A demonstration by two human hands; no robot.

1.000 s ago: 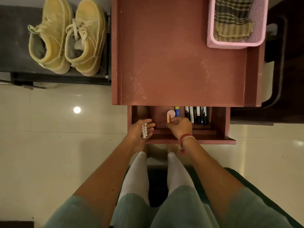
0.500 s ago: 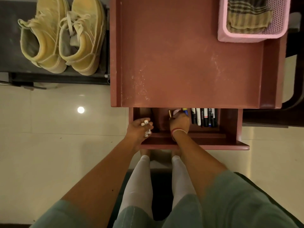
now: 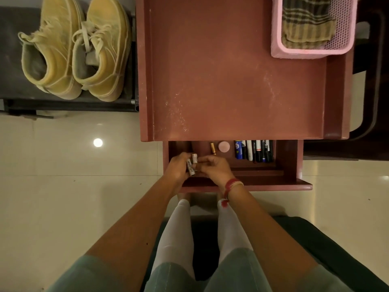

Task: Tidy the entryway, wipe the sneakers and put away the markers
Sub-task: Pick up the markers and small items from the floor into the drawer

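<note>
**Both grips meet over the open drawer**

Head view: the left grip curls round two small white printed cylinders, and the right grip pinches them from the other side, above the left part of the drawer. Slim markers lie side by side at its back, near a pink disc and a gold tube. Yellow sneakers stand on a dark rack left of the scuffed red table. A pink mesh basket holds striped cloth.
</note>
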